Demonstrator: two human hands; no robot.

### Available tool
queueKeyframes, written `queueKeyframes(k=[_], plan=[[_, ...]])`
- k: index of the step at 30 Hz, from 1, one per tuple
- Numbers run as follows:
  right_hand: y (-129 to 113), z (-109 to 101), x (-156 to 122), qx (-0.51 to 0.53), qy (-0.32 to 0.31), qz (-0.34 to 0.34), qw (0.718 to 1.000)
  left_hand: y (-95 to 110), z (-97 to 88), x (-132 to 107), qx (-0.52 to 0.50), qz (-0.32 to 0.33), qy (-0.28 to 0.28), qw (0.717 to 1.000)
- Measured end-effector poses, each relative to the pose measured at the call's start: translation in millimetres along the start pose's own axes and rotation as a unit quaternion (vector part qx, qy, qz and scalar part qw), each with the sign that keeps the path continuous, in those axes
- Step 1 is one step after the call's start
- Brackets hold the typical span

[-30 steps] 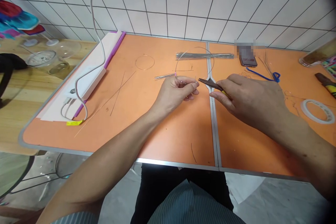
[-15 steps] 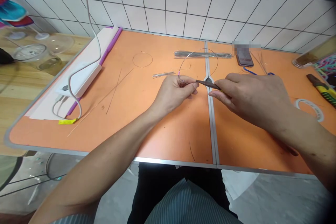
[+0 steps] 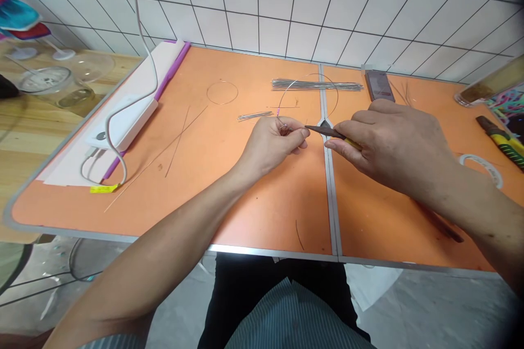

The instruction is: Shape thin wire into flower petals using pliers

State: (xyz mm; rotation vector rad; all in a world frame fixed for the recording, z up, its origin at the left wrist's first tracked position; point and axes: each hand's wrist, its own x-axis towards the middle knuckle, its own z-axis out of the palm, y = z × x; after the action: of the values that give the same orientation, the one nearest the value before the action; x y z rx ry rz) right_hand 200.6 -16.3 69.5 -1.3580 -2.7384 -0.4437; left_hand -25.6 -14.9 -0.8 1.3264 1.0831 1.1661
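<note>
A white tiled wall point(image 3: 237, 11) fills the top of my head-camera view; below it spreads an orange worktop point(image 3: 262, 218). At centre, my left hand point(image 3: 273, 144) pinches a thin wire loop point(image 3: 282, 96) between thumb and fingers; the loop rises toward upper centre, with a small pink section point(image 3: 279, 112) just above my knuckles. My right hand point(image 3: 393, 139), right of centre, has its fingers wrapped round dark-tipped pliers point(image 3: 325, 131), their tip at my left fingertips. I cannot tell whether they bite the wire. By my judgement, the round shape is formed, while the ends need finishing; my fingers hide any join. A smaller wire ring point(image 3: 223, 104) lies upper left of centre; a bundle of straight wires point(image 3: 347, 86) lies upper right of centre, unbent.
</note>
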Motion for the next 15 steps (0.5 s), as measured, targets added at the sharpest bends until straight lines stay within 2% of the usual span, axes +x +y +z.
queueKeyframes(k=[5, 9, 13, 15], plan=[[-2.9, -0.4, 1.3, 0.002, -0.003, -0.011, 1.000, -0.3, -0.9, -0.3, -0.005, -0.003, 0.009, 1.000], [-7.0, 1.1, -1.4, -0.059, 0.006, 0.007, 0.998, -1.4, -1.3, -0.4, -0.004, -0.012, 0.004, 1.000], [-8.3, 5.1, -3.8, -0.135, 0.030, -0.049, 0.989, -1.6, -0.9, -0.1, -0.015, -0.029, 0.001, 0.999], [-8.4, 7.5, -4.7, -0.141, 0.044, -0.049, 0.988, -1.3, -0.7, 0.1, -0.019, -0.029, -0.001, 0.999]])
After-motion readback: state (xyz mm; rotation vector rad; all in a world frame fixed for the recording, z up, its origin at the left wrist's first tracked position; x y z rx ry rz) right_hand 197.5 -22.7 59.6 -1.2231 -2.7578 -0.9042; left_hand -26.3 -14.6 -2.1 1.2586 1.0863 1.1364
